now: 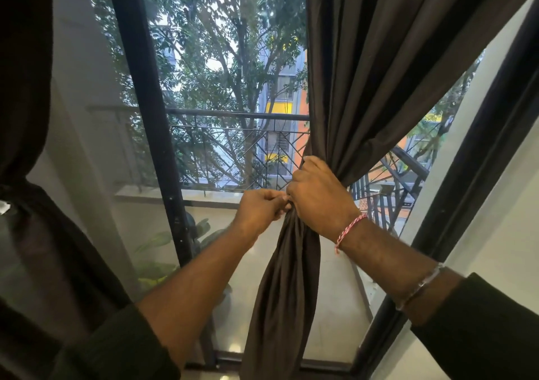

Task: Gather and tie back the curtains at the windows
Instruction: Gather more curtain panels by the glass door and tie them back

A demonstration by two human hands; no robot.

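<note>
Both hands, right hand (318, 195) and left hand (261, 208), grip the curtain (364, 73) (left perhaps pinching).

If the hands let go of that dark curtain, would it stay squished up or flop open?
Probably flop open. The curtain hangs in soft folds, so it looks floppy. Only the right hand keeps it bunched, while the left hand pinches beside it. It seems light, since one hand's grip holds it.

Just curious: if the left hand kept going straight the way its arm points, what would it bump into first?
The left hand points up and right at the gathered curtain, which its fingertips appear to touch already, beside the right hand.
</note>
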